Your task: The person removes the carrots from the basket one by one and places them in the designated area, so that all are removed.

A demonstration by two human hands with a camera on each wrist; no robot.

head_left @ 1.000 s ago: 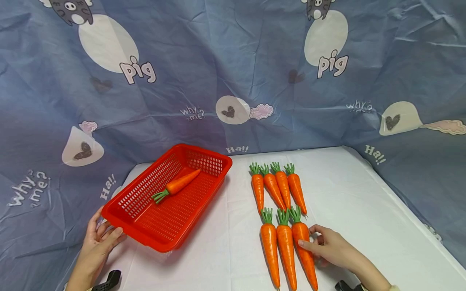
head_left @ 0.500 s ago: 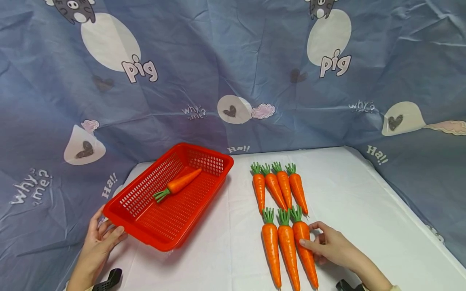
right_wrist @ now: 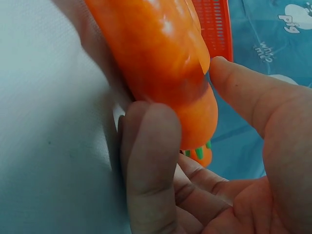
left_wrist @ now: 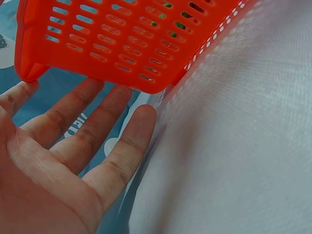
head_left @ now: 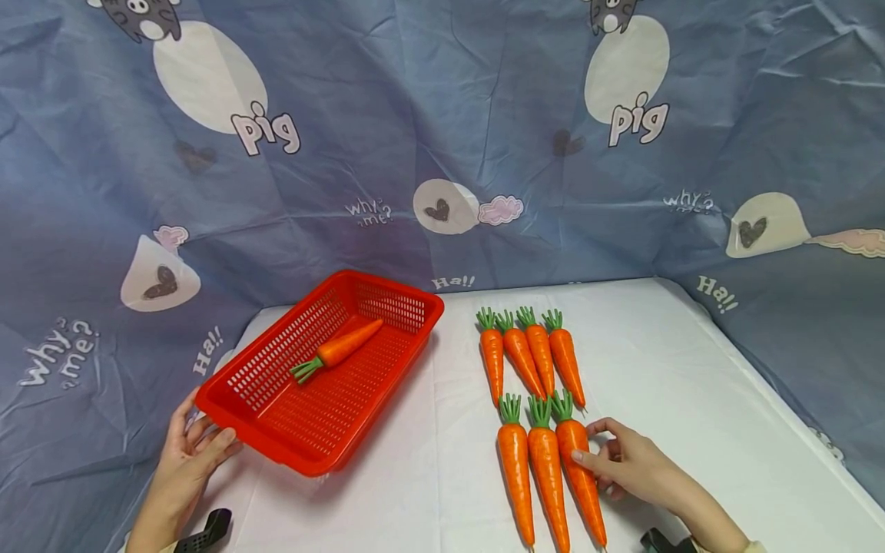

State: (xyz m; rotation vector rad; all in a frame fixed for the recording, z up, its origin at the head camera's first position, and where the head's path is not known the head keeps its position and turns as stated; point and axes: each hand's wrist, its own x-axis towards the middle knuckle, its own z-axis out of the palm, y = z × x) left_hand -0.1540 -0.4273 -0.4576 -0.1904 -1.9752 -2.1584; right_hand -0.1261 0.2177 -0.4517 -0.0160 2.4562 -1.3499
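Note:
On the left of the head view, my left hand [head_left: 185, 468] holds the near left corner of a red plastic basket [head_left: 387, 407], thumb at the rim. Its other fingers [left_wrist: 117, 165] stretch out below the slotted wall in the left wrist view. One carrot [head_left: 346, 346] lies inside, green top toward me. My right hand [head_left: 639, 468] grips the rightmost carrot [head_left: 579, 476] of the near row, thumb on top and fingers along its right side. Beside that carrot lie a middle carrot [head_left: 546, 476] and a left one [head_left: 514, 476], tops pointing away.
Several more carrots [head_left: 492, 365] form a row behind, their tips close to the near row's green tops. A white cloth [head_left: 677, 369] covers the table. Behind it hangs a blue printed curtain [head_left: 359, 138]. Black wrist straps show at the bottom edge.

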